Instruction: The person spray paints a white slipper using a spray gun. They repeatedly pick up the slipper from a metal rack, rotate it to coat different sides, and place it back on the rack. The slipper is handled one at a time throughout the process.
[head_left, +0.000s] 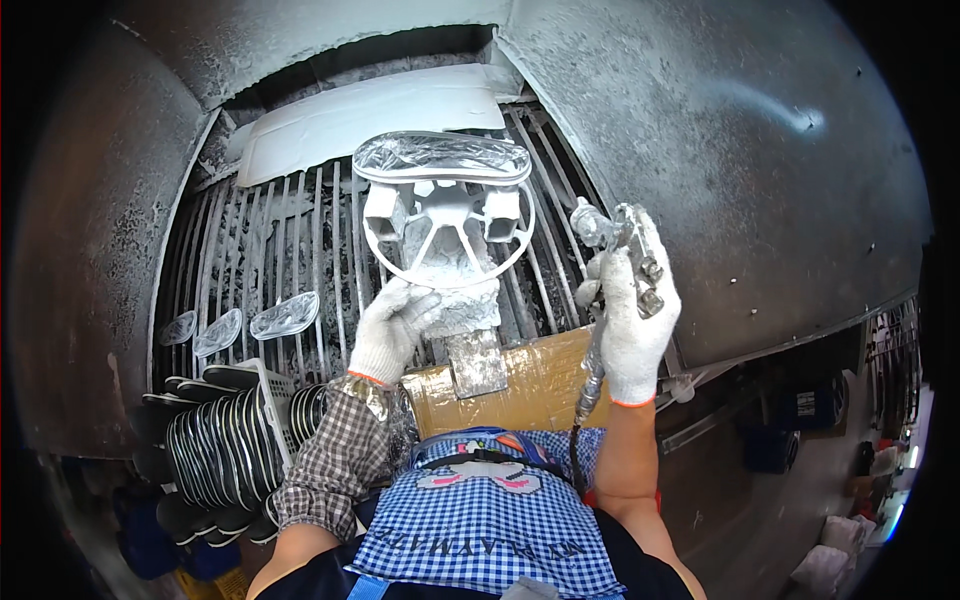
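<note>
My right hand [638, 330], in a white knit glove, is closed around a metal spray gun [622, 235]. A hose [588, 385] runs down from the gun toward my apron. My left hand [388, 330], gloved too, has its fingers stretched toward the near left rim of a white spoked wheel [450, 235]. They lie against or just below the rim; I cannot tell how firmly they touch. Across the far side of the wheel rests a long oval piece, seemingly a shoe sole [442, 160], with shiny clear film on top and a white edge.
The wheel stands over a powder-coated slatted grate [280, 230] inside a metal booth [720, 180]. Several film-covered oval pieces [285, 316] lie on the grate's left. A white basket [272, 405] adjoins stacked dark soles [222, 440]. Brown taped cardboard [545, 375] is before me; a white sheet [370, 115] lies behind.
</note>
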